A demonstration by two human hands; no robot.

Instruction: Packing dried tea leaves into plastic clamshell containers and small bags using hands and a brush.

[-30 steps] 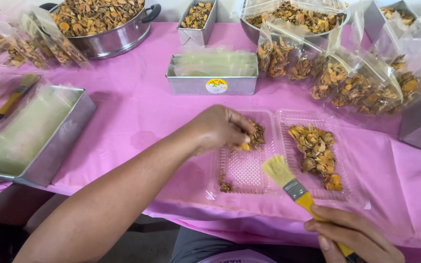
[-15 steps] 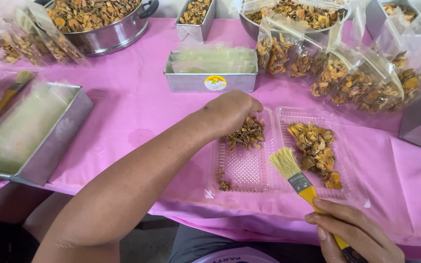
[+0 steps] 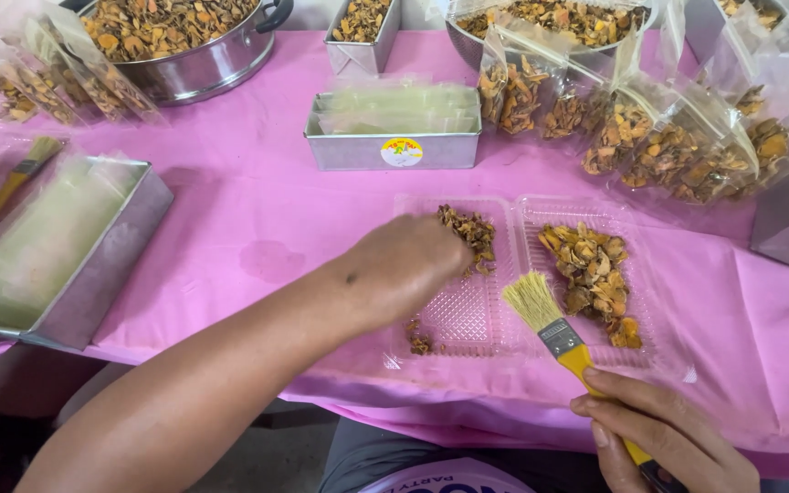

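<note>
Clearly, with the left hand [image 3: 408, 269] pinching dried pieces [image 3: 469, 236] at the clear tray's [image 3: 468, 315] twelve o'clock, crumbs could spill onto the counter [image 3: 257, 219] if the right hand [image 3: 664, 438], gripping the brush [image 3: 554, 329], nudges it.

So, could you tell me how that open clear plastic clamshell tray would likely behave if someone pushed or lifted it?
The clear clamshell tray looks thin and see-through, so it is probably light and would flex if lifted. Sitting on the smooth pink tablecloth, it may slide easily when pushed. The dried pieces lie loose in its right half, so tilting would likely spill them.
</note>
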